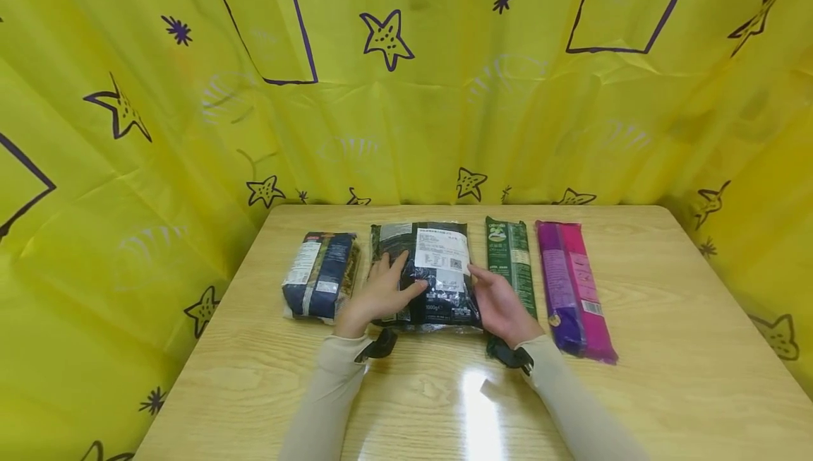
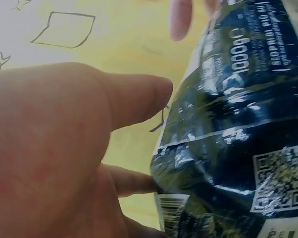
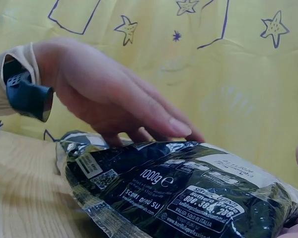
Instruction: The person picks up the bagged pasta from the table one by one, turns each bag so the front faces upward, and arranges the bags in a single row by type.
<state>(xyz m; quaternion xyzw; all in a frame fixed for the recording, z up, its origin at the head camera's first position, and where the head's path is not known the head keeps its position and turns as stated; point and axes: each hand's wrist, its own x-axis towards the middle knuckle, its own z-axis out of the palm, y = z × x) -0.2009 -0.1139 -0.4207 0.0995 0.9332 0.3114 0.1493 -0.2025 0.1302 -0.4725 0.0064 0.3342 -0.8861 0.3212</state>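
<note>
A large dark plastic food bag (image 1: 438, 311), marked 1000g, lies flat on the table with a white printed label on its upper face. My left hand (image 1: 379, 290) rests over its left part, fingers spread and mostly straight; in the right wrist view, those fingertips touch the bag's top. At the right side is my right hand (image 1: 504, 308), its thumb raised by the label's edge and its palm turned toward the bag. Part of the right fingers (image 3: 295, 230) shows low beside the bag's end. Neither hand is curled round it.
Left of the dark bag stands a smaller blue bag (image 1: 327, 274) with brown contents showing. To the right lie a long green packet (image 1: 510, 253), partly behind the right hand, and a pink and purple packet (image 1: 574, 284). A yellow patterned curtain (image 1: 394, 122) hangs behind the wooden table (image 1: 667, 320).
</note>
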